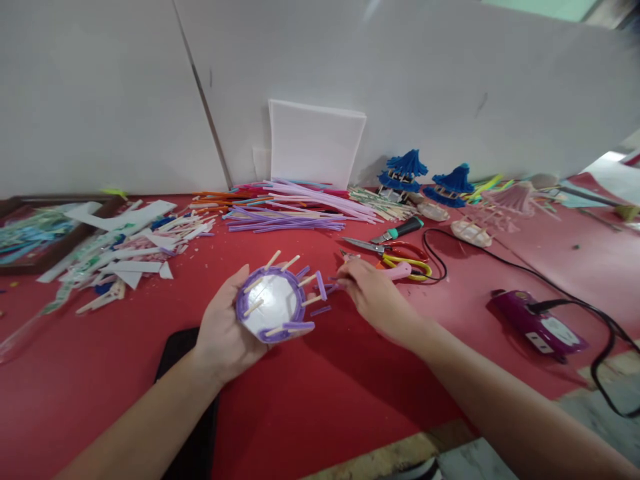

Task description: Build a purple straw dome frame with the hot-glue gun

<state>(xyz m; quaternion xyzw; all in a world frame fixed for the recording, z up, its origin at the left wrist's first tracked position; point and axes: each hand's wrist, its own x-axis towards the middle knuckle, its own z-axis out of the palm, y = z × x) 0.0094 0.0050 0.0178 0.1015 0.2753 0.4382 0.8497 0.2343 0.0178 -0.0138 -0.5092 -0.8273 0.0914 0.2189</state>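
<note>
My left hand point(223, 327) is palm up, its fingers curled under a small round model base point(273, 300). The base has a white floor, a purple rim and several upright wooden sticks. Some sticks carry short purple strips along their outer side. To the right of it, my right hand point(369, 293) is closed, fingers pressed together beside small purple pieces point(320, 311) on the table. What its fingertips hold, if anything, is too small to make out. Just beyond that hand lies a pink glue gun point(399, 271), partly hidden by it.
Scissors point(365, 245), yellow-handled pliers point(420, 272) and a cutter point(405, 229) lie behind my right hand. Coloured strips point(300, 213) are heaped by the wall. Blue-roofed models point(403, 175) stand right of them. Paper scraps point(135, 247), a phone point(193, 427) and a purple power strip point(540, 325) are around.
</note>
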